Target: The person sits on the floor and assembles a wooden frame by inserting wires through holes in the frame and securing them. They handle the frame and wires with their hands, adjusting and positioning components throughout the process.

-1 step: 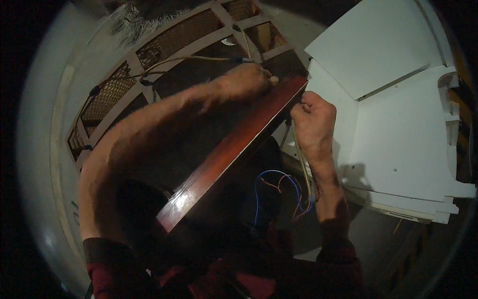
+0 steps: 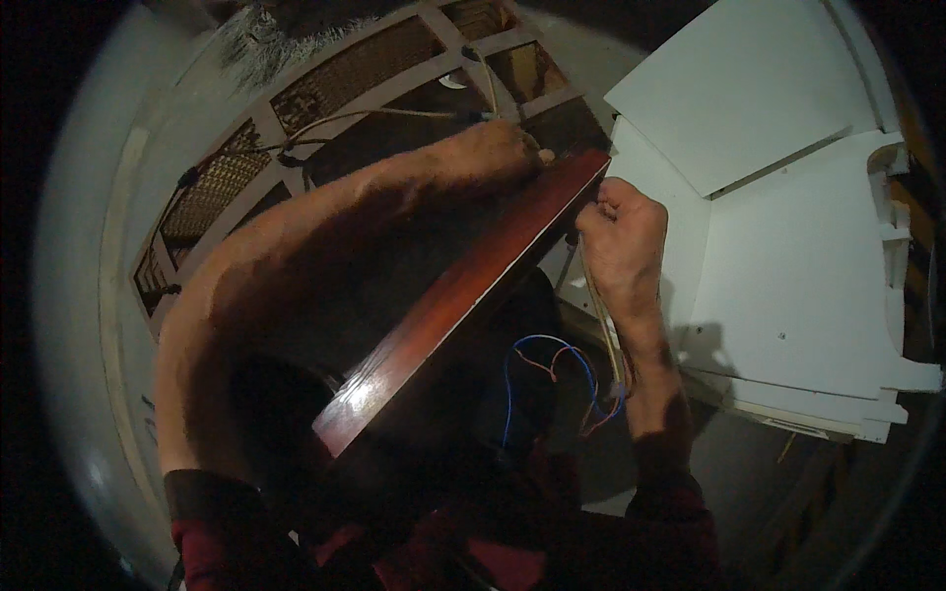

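Note:
A long reddish-brown glossy board (image 2: 463, 295) stands on edge, slanting from near my body up to the far right. My left hand (image 2: 498, 156) is closed beside its far end, on the left face; the thumb tip shows, but whatever the fingers grip is hidden. On the opposite side, my right hand (image 2: 626, 231) is curled in a pinch close against the board's end. A thin yellowish cable (image 2: 599, 315) runs down from under those fingers along the wrist. Loose blue and orange wires (image 2: 562, 350) hang in a loop left of the right forearm.
A large white panelled housing (image 2: 778, 256) stands at the right. Beyond the left arm lies a frame with woven mesh panels (image 2: 355, 74), with a cable (image 2: 394, 113) strung across it. A pale shaggy bundle (image 2: 261, 44) lies at the far left on the floor.
My left hand has rolled slightly, its knuckles turning away. The board has shifted very slightly. My right hand stays nearly in place.

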### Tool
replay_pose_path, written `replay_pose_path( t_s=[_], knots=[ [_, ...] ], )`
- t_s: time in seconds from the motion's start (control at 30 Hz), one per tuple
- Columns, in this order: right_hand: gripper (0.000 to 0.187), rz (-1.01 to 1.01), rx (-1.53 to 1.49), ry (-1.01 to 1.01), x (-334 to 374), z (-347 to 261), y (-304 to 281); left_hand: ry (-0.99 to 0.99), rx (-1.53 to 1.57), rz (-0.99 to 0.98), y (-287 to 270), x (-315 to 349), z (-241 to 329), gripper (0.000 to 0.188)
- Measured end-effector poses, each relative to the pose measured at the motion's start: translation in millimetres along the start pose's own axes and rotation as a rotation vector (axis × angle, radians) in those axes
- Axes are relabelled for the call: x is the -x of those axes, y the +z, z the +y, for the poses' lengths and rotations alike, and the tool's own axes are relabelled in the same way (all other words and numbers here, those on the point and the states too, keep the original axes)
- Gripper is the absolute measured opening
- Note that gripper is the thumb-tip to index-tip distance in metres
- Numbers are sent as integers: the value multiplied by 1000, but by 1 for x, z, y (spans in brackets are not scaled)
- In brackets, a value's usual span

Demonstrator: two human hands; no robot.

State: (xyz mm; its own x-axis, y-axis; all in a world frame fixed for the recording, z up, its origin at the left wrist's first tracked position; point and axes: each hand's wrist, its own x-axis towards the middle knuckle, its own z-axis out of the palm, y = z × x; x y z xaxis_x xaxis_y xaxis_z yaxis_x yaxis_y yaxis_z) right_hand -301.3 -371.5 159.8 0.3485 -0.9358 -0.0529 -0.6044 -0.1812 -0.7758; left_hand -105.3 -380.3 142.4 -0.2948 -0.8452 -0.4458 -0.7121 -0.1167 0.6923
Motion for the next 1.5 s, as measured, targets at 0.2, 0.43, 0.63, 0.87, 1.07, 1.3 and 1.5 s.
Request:
replay_pose_path(
  t_s=[0.2,0.43,0.63,0.87,1.07,1.3,1.5],
  knots=[
    [11,100,122,-201,5,2,6,553,13,574,19,19,-29,21],
    [16,136,180,-205,10,-4,-2,730,221,485,20,-6,-37,24],
    [17,20,184,-57,3,-12,-6,667,278,289,12,-12,-35,25],
    [14,86,115,-24,0,-9,0,490,472,107,11,-17,-37,21],
    [9,149,-14,-99,-3,-2,12,441,404,158,6,-6,-30,27],
    [11,167,204,-308,2,-6,4,380,221,115,1,-15,-27,20],
    [12,-1,250,-41,-3,-12,-3,504,676,277,29,-9,-38,18]
  ],
)
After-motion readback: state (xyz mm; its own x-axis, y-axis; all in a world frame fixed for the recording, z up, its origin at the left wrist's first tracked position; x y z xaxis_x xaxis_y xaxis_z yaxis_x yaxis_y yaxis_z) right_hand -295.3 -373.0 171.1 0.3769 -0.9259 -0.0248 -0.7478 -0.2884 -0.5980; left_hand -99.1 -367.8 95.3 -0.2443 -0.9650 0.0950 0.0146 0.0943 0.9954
